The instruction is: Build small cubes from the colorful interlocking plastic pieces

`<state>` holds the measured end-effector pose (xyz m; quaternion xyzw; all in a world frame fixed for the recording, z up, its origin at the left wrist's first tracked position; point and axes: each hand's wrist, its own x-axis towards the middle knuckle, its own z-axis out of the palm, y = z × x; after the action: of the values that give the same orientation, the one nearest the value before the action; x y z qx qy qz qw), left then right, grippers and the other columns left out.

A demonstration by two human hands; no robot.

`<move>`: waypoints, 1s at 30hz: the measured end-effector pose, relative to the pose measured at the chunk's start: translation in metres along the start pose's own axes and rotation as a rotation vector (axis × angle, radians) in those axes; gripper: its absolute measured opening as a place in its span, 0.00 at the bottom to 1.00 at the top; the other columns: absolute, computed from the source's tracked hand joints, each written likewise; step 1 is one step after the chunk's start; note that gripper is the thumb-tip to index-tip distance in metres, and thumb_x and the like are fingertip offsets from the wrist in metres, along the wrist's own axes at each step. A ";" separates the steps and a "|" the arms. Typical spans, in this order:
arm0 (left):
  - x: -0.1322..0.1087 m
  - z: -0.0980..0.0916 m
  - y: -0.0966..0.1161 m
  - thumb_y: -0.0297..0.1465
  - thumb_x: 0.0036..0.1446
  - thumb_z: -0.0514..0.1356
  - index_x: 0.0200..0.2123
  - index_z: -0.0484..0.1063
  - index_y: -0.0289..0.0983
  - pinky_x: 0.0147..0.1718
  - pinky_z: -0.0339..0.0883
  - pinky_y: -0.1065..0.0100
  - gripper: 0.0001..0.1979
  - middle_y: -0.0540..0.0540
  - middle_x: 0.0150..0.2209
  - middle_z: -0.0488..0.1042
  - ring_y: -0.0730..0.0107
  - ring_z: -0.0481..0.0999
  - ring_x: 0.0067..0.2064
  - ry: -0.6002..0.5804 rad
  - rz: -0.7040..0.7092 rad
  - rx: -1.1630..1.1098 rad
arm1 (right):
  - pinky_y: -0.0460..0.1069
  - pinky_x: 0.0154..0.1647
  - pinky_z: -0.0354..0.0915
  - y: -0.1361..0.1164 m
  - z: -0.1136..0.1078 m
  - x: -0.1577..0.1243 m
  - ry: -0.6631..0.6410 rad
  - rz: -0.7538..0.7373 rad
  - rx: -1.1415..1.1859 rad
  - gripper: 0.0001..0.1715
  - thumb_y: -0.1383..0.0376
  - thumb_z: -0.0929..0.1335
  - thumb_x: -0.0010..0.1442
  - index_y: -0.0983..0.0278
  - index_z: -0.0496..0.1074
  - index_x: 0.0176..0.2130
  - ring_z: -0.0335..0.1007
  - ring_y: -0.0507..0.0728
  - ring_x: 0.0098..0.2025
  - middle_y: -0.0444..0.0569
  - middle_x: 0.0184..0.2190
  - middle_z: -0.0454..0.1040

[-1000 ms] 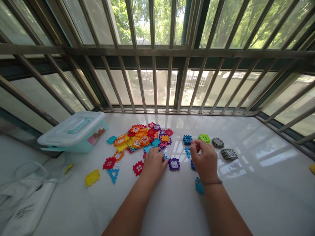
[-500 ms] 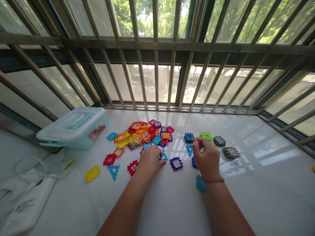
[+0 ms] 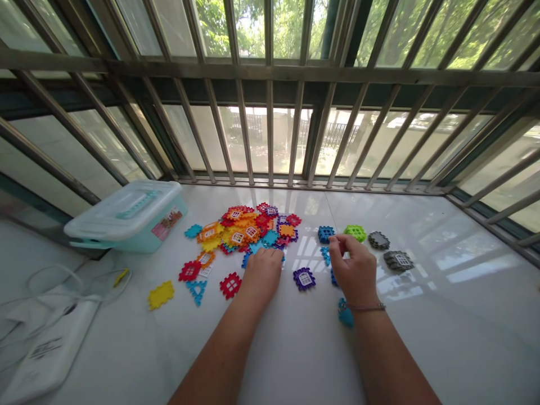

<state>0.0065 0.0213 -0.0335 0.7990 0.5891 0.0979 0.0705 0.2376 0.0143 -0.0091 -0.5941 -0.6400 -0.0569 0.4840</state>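
Apparently selecting from multicoloured, toothed plastic tiles (image 3: pixel 238 229) heaped beyond left grip (image 3: pixel 264 271); unable to tell closure there, or contents of pinched right grip (image 3: pixel 356 266). Next: confirm hold before lifting.

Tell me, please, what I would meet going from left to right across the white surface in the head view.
Long white device, yellow tile, blue triangle, red tile, left hand, purple tile, right hand, grey stack.

The left hand (image 3: pixel 264 272) faces palm-down; the right hand (image 3: pixel 356 269) curls inward.
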 end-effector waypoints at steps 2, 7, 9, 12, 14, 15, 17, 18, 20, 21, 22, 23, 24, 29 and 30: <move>0.002 0.004 -0.002 0.23 0.70 0.54 0.55 0.77 0.40 0.50 0.70 0.53 0.17 0.40 0.51 0.82 0.48 0.76 0.55 0.023 -0.010 -0.009 | 0.50 0.41 0.62 0.000 0.000 0.000 0.000 -0.001 0.005 0.14 0.57 0.68 0.71 0.60 0.81 0.39 0.71 0.55 0.31 0.43 0.26 0.74; 0.003 0.005 -0.004 0.22 0.67 0.55 0.53 0.77 0.38 0.53 0.69 0.55 0.16 0.41 0.46 0.82 0.51 0.76 0.51 0.164 0.034 -0.183 | 0.50 0.40 0.63 -0.002 -0.002 0.000 -0.015 0.006 0.014 0.14 0.56 0.68 0.71 0.60 0.81 0.39 0.71 0.55 0.31 0.43 0.25 0.74; 0.002 0.000 -0.001 0.24 0.66 0.56 0.50 0.77 0.39 0.53 0.69 0.56 0.14 0.42 0.45 0.82 0.54 0.77 0.50 0.263 0.037 -0.331 | 0.50 0.39 0.64 -0.004 -0.003 0.000 -0.051 0.019 0.025 0.15 0.55 0.68 0.71 0.60 0.81 0.40 0.72 0.55 0.31 0.44 0.26 0.75; 0.001 -0.009 0.004 0.27 0.61 0.59 0.44 0.77 0.41 0.41 0.70 0.62 0.10 0.47 0.38 0.80 0.62 0.76 0.39 0.297 -0.082 -0.684 | 0.50 0.39 0.67 -0.008 -0.004 0.000 -0.127 0.062 0.090 0.16 0.54 0.67 0.72 0.61 0.80 0.40 0.75 0.56 0.33 0.46 0.30 0.79; 0.001 -0.013 0.008 0.28 0.57 0.60 0.38 0.76 0.41 0.33 0.66 0.66 0.07 0.49 0.33 0.78 0.67 0.73 0.32 0.241 -0.172 -1.014 | 0.50 0.40 0.70 -0.011 -0.002 0.000 -0.194 0.090 0.179 0.16 0.54 0.68 0.72 0.60 0.80 0.41 0.77 0.57 0.35 0.48 0.34 0.81; 0.001 -0.014 0.010 0.28 0.54 0.60 0.36 0.74 0.41 0.31 0.65 0.68 0.05 0.49 0.33 0.78 0.69 0.72 0.32 0.211 -0.199 -1.192 | 0.51 0.41 0.72 -0.012 -0.001 -0.001 -0.238 0.098 0.236 0.15 0.54 0.68 0.71 0.60 0.80 0.41 0.78 0.57 0.36 0.48 0.36 0.82; 0.002 -0.015 0.013 0.28 0.51 0.62 0.34 0.70 0.40 0.32 0.65 0.69 0.06 0.49 0.34 0.79 0.70 0.73 0.33 0.165 -0.216 -1.524 | 0.51 0.42 0.75 -0.015 0.002 -0.002 -0.339 0.109 0.360 0.14 0.54 0.68 0.71 0.60 0.80 0.42 0.79 0.57 0.38 0.49 0.39 0.82; 0.002 -0.015 0.015 0.27 0.49 0.63 0.33 0.68 0.40 0.33 0.66 0.70 0.08 0.49 0.36 0.79 0.70 0.73 0.34 0.147 -0.215 -1.652 | 0.50 0.43 0.76 -0.017 0.003 -0.002 -0.391 0.113 0.419 0.14 0.54 0.69 0.71 0.60 0.80 0.43 0.79 0.56 0.39 0.49 0.41 0.83; 0.003 -0.014 0.017 0.27 0.48 0.65 0.33 0.66 0.40 0.35 0.68 0.70 0.11 0.49 0.37 0.79 0.72 0.74 0.34 0.118 -0.203 -1.797 | 0.50 0.43 0.77 -0.019 0.004 -0.004 -0.488 0.125 0.506 0.13 0.54 0.69 0.71 0.59 0.80 0.45 0.80 0.56 0.41 0.49 0.43 0.83; 0.004 -0.013 0.018 0.27 0.48 0.66 0.33 0.66 0.40 0.36 0.68 0.70 0.11 0.49 0.37 0.80 0.72 0.74 0.35 0.114 -0.187 -1.816 | 0.50 0.43 0.77 -0.020 0.005 -0.004 -0.530 0.134 0.532 0.13 0.54 0.70 0.71 0.59 0.80 0.47 0.80 0.56 0.41 0.49 0.43 0.83; 0.004 -0.012 0.018 0.27 0.49 0.67 0.33 0.66 0.40 0.38 0.69 0.69 0.11 0.49 0.38 0.80 0.71 0.75 0.36 0.126 -0.166 -1.806 | 0.50 0.43 0.77 -0.021 0.005 -0.005 -0.562 0.145 0.547 0.14 0.54 0.70 0.70 0.59 0.80 0.48 0.80 0.56 0.42 0.49 0.43 0.83; 0.004 -0.011 0.018 0.27 0.51 0.67 0.33 0.66 0.39 0.40 0.70 0.68 0.11 0.48 0.39 0.81 0.71 0.77 0.37 0.151 -0.141 -1.773 | 0.50 0.43 0.78 -0.021 0.005 -0.005 -0.581 0.160 0.554 0.14 0.54 0.70 0.70 0.59 0.80 0.49 0.80 0.56 0.42 0.49 0.44 0.83; 0.005 -0.009 0.018 0.27 0.52 0.67 0.33 0.67 0.39 0.43 0.71 0.67 0.10 0.47 0.40 0.81 0.69 0.78 0.40 0.184 -0.113 -1.722 | 0.50 0.43 0.78 -0.022 0.005 -0.006 -0.591 0.178 0.558 0.15 0.53 0.70 0.71 0.59 0.80 0.49 0.80 0.56 0.42 0.49 0.44 0.83; 0.005 -0.007 0.018 0.30 0.57 0.66 0.32 0.68 0.40 0.52 0.74 0.59 0.08 0.43 0.46 0.83 0.60 0.81 0.50 0.318 -0.013 -1.469 | 0.51 0.44 0.79 -0.018 0.005 -0.006 -0.657 0.258 0.630 0.23 0.49 0.73 0.69 0.58 0.77 0.57 0.79 0.57 0.47 0.52 0.52 0.80; 0.004 -0.008 0.018 0.31 0.57 0.65 0.32 0.68 0.40 0.53 0.75 0.58 0.07 0.43 0.47 0.83 0.59 0.81 0.52 0.324 -0.010 -1.440 | 0.52 0.45 0.80 -0.018 0.005 -0.006 -0.676 0.264 0.653 0.26 0.48 0.74 0.67 0.58 0.76 0.59 0.79 0.58 0.49 0.53 0.54 0.79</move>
<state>0.0230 0.0201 -0.0213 0.5275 0.3857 0.5767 0.4902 0.2191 0.0082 -0.0074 -0.4727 -0.6650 0.4046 0.4131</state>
